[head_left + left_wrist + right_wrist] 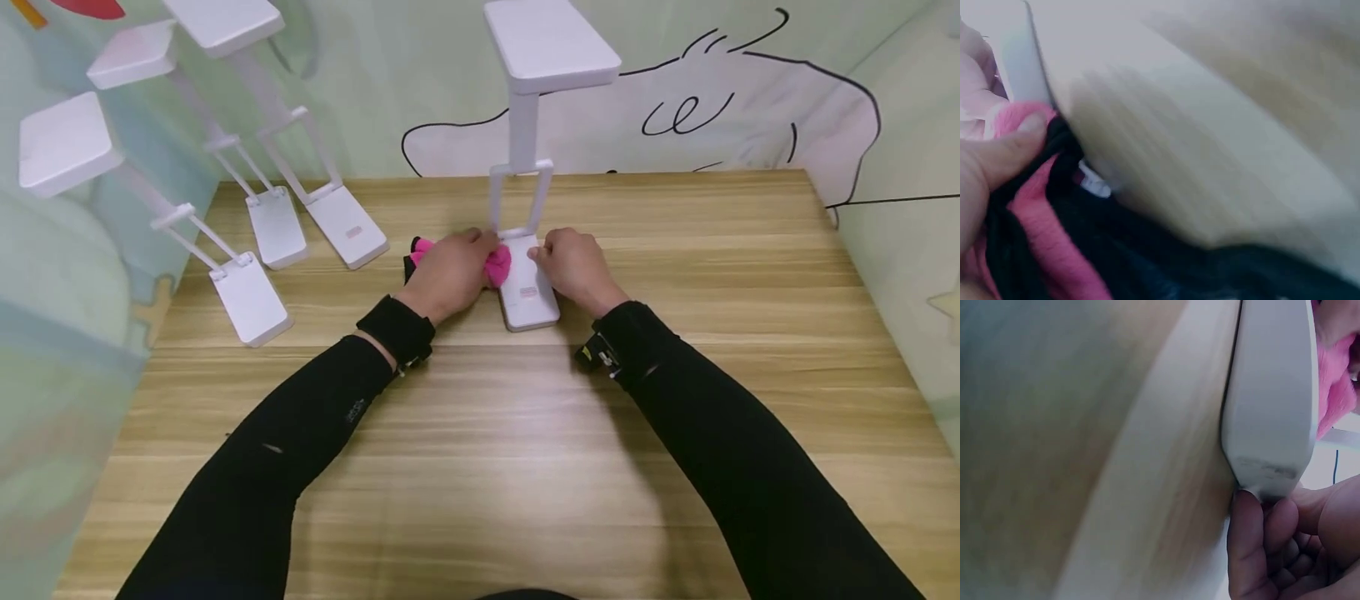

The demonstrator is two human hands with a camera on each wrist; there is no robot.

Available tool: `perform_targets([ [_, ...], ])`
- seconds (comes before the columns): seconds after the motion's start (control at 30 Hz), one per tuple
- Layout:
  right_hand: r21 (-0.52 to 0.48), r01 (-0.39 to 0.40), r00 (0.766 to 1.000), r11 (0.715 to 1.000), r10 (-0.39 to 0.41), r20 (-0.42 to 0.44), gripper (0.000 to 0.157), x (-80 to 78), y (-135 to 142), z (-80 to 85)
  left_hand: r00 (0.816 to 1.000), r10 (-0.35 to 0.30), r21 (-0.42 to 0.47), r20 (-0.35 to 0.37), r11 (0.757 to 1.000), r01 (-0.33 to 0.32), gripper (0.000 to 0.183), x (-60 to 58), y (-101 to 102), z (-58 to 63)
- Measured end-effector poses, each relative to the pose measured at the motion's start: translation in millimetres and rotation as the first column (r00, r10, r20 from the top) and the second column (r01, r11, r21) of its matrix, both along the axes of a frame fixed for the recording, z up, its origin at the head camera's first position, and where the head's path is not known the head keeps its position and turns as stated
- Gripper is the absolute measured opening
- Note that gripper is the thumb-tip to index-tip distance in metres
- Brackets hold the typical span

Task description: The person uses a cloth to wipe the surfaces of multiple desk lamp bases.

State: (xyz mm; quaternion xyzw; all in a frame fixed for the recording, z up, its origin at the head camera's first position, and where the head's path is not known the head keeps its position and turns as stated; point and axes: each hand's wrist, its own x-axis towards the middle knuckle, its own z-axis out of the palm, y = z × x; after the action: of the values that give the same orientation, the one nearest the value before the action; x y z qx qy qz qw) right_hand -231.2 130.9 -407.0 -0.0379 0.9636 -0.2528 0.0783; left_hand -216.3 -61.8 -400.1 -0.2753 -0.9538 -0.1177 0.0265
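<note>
A white folding phone stand (529, 302) stands on the wooden table, its flat top plate raised on a hinged arm above the base. My left hand (453, 271) grips a pink and black cloth (498, 267) and holds it against the left side of the base. In the left wrist view, the thumb presses on the pink cloth (1054, 231), whose black edging and small white tag show. My right hand (576, 267) pinches the base's right edge. Dark smudges mark the end of the base (1272, 394) beside those fingertips in the right wrist view.
More white stands of the same kind, a front one (251, 302), a rear one (277, 229) and another (348, 227), stand unfolded at the table's back left. A printed backdrop (675, 108) rises behind the wooden table (480, 467).
</note>
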Motion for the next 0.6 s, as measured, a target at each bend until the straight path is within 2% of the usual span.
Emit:
perform_targets([
  [0.1,-0.003,0.02,1.0,1.0,-0.02,-0.008,0.034,2.6,0,0.4,0.985,0.167,0.037,0.05,0.985,-0.169,0.025,-7.9,5,2.6],
  [0.2,-0.012,0.041,0.999,0.999,-0.041,0.0,0.036,4.9,-2,0.3,0.941,0.319,0.05,0.115,0.944,-0.326,0.014,-16.3,10,7.0],
  [0.27,-0.019,0.054,0.999,0.998,-0.053,0.005,0.037,5.8,-4,0.2,0.912,0.37,0.043,0.175,0.923,-0.383,0.019,-21.7,13,10.4],
  [0.33,-0.012,0.068,0.998,0.998,-0.068,0.004,0.038,6.6,-5,-0.2,0.886,0.386,0.046,0.255,0.911,-0.41,0.023,-25.8,15,13.9],
  [0.4,-0.002,0.08,0.997,0.997,-0.08,0.005,0.039,7.5,-5,-0.3,0.859,0.367,0.057,0.356,0.909,-0.412,0.022,-27.3,16,17.2],
  [0.5,0.009,0.096,0.995,0.995,-0.096,0.002,0.039,7.7,-9,0.0,0.812,0.335,0.09,0.477,0.901,-0.425,0.019,-22.8,10,21.9],
  [0.57,0.006,0.106,0.994,0.994,-0.106,0.008,0.039,7.8,-10,0.5,0.798,0.313,0.103,0.515,0.902,-0.42,0.019,-16.3,6,23.2],
  [0.6,0.004,0.11,0.994,0.994,-0.11,0.008,0.039,7.6,-11,0.6,0.8,0.298,0.109,0.521,0.906,-0.408,0.02,-12.2,4,23.3],
])
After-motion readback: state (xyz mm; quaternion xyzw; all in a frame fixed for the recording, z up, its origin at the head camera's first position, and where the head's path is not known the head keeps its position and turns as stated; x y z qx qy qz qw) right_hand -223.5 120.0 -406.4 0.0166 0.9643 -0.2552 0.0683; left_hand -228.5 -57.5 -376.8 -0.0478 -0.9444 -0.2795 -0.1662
